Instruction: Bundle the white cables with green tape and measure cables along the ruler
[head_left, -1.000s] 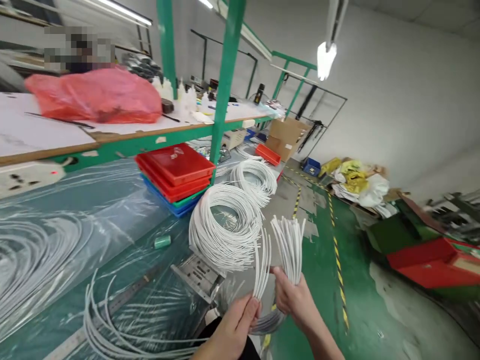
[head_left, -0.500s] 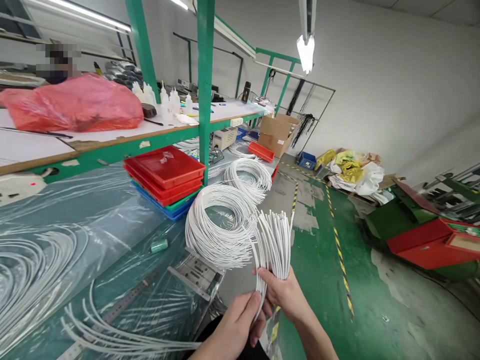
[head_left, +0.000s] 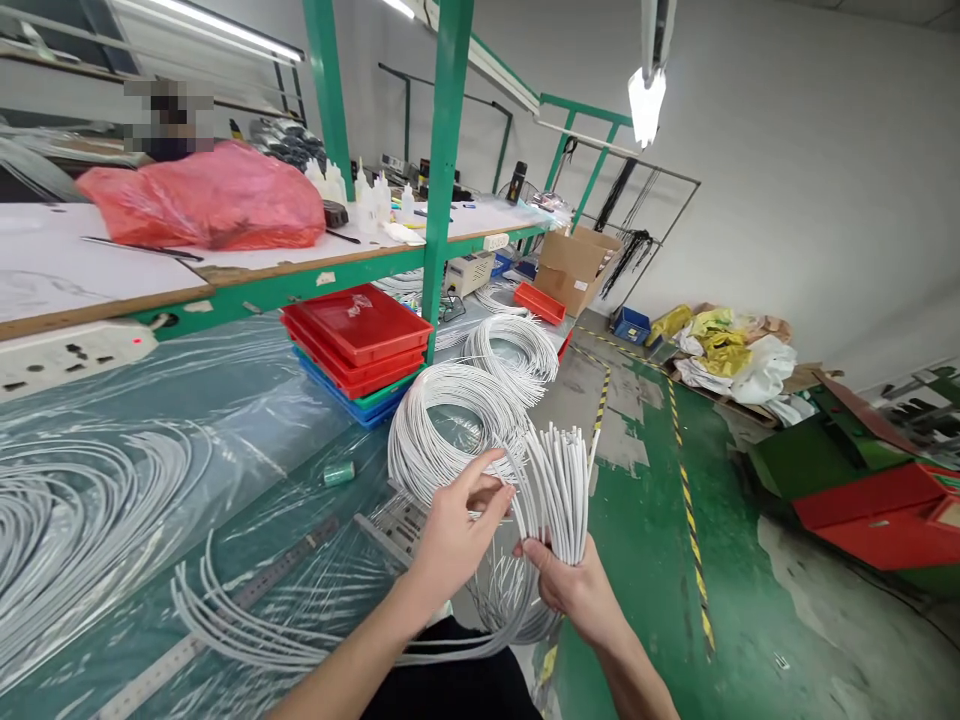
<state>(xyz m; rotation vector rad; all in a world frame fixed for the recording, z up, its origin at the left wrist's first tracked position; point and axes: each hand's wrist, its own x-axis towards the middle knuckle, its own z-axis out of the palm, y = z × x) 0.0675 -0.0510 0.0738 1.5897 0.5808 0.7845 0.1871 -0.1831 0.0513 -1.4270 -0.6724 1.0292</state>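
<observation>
Our one right hand (head_left: 581, 595) is clamped around one bundle of white cables (head_left: 566, 490), beside the worktop (head_left: 247, 385), with ends upward, too many for us to count. Our one left hand (head_left: 454, 525) has thumb and fingers apart, at the bundle's left side; if it touches, we cannot tell. Just beyond, we count two large white coils (head_left: 420, 430), one green roll (head_left: 339, 473) and one stack of trays (head_left: 356, 330).
</observation>
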